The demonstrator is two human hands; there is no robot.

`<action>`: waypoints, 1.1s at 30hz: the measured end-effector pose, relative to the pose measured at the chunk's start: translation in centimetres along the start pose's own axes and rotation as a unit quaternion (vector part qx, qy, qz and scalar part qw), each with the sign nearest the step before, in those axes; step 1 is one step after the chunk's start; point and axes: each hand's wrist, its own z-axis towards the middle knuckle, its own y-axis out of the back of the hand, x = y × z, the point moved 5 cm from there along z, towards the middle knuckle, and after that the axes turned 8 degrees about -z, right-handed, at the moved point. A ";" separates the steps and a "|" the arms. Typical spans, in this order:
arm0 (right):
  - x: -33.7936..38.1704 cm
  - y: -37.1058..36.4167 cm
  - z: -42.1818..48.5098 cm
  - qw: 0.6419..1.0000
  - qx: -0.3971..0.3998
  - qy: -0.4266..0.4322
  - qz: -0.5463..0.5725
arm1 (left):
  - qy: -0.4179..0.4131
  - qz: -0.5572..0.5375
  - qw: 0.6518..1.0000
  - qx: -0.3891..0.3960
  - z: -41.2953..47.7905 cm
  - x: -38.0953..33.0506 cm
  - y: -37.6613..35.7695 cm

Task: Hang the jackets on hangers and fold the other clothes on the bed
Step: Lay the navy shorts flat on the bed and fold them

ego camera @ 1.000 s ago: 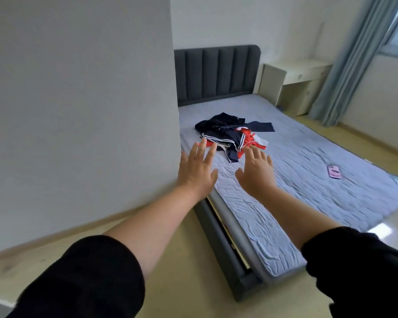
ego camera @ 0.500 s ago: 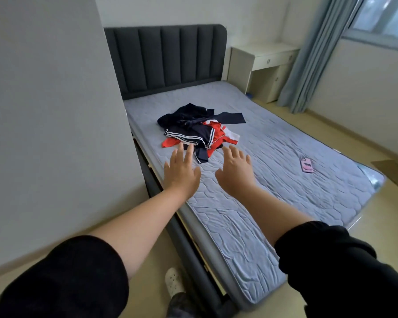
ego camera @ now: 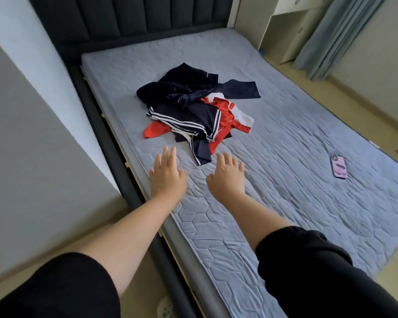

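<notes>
Both hands (ego camera: 167, 180) now nearer the clothes pile (ego camera: 193, 111), mattress edge (ego camera: 170, 228) below.

Clothes (ego camera: 193, 111) – navy, red, white-striped; mattress (ego camera: 285, 125) grey-blue; phone (ego camera: 338, 166) – pink.

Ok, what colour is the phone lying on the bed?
Pink. The head view, the only one, shows the phone on the grey bed.

a pink phone (ego camera: 338, 166) lies flat with its camera side up at the right, a pale cabinet (ego camera: 285, 33) stands in the far right corner just beside a grey-blue curtain (ego camera: 338, 35) hanging to the beige floor (ego camera: 326, 104), and a plain grey wall (ego camera: 32, 145) fills the left side.
</notes>
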 end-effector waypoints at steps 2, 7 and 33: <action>-0.9 -4.7 2.2 0.999 0.033 -0.023 0.019 | 0.034 -0.018 0.999 0.016 2.1 2.6 -4.0; -3.3 -15.4 7.6 0.996 0.086 -0.030 0.020 | 0.101 -0.005 0.993 0.057 5.2 9.7 -14.5; -2.0 -35.3 29.2 0.997 -0.008 0.081 0.006 | 0.120 0.111 0.955 0.248 12.3 24.2 -36.3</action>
